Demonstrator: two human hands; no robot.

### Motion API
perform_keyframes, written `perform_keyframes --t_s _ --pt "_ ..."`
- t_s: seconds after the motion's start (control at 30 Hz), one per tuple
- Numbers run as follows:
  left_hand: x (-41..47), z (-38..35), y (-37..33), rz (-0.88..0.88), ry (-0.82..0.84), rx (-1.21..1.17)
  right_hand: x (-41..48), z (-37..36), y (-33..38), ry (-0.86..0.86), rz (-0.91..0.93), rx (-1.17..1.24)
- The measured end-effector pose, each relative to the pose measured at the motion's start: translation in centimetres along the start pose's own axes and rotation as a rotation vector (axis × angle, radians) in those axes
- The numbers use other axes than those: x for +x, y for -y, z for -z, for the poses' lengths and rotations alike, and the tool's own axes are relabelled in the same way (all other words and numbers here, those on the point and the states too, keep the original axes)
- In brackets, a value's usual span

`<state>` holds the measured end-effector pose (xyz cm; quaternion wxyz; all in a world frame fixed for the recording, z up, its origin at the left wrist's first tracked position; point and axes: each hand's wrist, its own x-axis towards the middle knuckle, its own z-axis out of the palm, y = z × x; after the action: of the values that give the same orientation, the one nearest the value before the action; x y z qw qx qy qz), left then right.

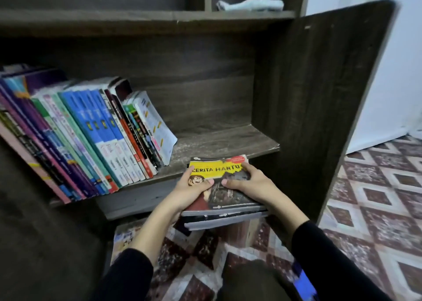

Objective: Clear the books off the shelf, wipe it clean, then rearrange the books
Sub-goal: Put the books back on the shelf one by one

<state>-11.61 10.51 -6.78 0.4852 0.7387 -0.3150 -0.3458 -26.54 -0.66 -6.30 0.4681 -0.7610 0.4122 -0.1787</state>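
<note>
Dim, soft focus; edges bowed (wide-angle lens)

We record one bookcase (308, 95) in dark wood-grain laminate, its inner bays dim and shadowed. Right of the bookcase is a plain pale wall (388, 72), the brightest surface we see. Below and right of the bookcase, a floor covering (376, 198) patterned in maroon and white diamonds meets that wall.
</note>
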Motion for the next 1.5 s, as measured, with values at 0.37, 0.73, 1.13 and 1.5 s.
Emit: perform_keyframes --t_s 0.37,0.73,1.13,1.5 --pt "6.8 -1.8 -3.6 -0.082 -0.097 -0.207 7.2 4.7 3.5 -0.059 0.113 -0.127" --pt "14.3 -1.7 -0.9 -0.05 -0.171 -0.004 16.4 1.3 -1.1 -0.022 0.112 -0.084" --pt "13.8 -1.2 -0.3 0.062 -0.129 0.292 13.4 0.9 -0.3 -0.055 0.057 -0.716" --pt "13.2 -1.9 0.6 0.191 -0.039 -0.462 12.0 -2.6 -6.1 -0.361 0.903 -1.15"
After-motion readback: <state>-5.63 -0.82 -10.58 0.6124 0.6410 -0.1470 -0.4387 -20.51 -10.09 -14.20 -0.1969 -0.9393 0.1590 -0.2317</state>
